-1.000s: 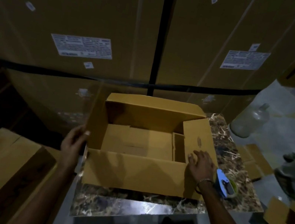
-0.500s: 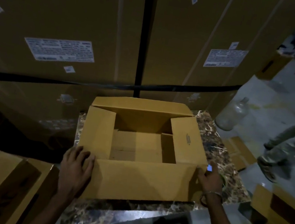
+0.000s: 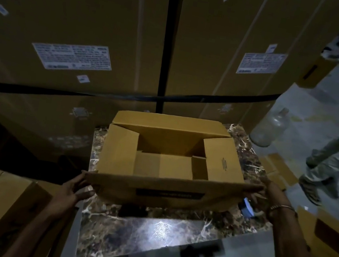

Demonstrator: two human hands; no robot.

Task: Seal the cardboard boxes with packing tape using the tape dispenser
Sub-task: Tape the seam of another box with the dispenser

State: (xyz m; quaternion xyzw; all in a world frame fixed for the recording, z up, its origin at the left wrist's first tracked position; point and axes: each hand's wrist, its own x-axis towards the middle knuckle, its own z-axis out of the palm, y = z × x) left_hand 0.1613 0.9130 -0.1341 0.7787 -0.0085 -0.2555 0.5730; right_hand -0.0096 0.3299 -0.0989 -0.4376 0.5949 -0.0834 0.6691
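box (image 3: 167, 164) open on the table (image 3: 146, 232) | long front flap (image 3: 165, 189) runs left to right | left hand (image 3: 70, 190), right hand (image 3: 264, 198) each hold one flap end | tape dispenser (image 3: 248, 207) nearer right hand

A dim warehouse: tall strapped, labelled cartons (image 3: 76, 23), flattened cardboard (image 3: 278, 169) strewn over bare concrete floor (image 3: 325, 105)

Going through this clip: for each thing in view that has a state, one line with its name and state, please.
Cardboard box: open on the marble table, empty inside, no tape visible.
Side flaps: folded inward.
Far flap: raised.
Near flap: half lifted, held at both ends.
Left hand: holding the near flap's left end.
Right hand: holding its right end.
Tape dispenser: lying on the table, unused, mostly hidden.
Glass bottle: upright on the floor.
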